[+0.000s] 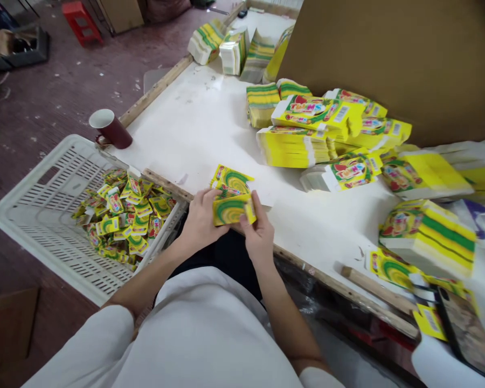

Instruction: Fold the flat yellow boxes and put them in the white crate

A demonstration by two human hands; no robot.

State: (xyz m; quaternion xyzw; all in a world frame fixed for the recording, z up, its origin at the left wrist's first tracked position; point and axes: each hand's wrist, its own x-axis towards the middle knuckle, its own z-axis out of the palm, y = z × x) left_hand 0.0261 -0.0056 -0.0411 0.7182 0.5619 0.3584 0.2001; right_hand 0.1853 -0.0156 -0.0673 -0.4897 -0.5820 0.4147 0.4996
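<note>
At the table's front edge my left hand (202,223) grips a small yellow-and-green cardboard box (228,210) from its left side. My right hand (259,229) closes on the right end of this same box, thumb in front and fingers behind, near its end flap. Just behind the box are yellow printed cartons (233,180) with a green swirl, close to my left fingertips; whether they lie on the table or are partly held, I cannot tell.
Left of me stands a white plastic basket (36,205) with many small folded boxes (125,215). A maroon mug (115,132) lies tilted by the table edge. Stacks of flat cartons (295,148) cover the table's right, before a large cardboard sheet (396,64). A phone (469,328) is at lower right.
</note>
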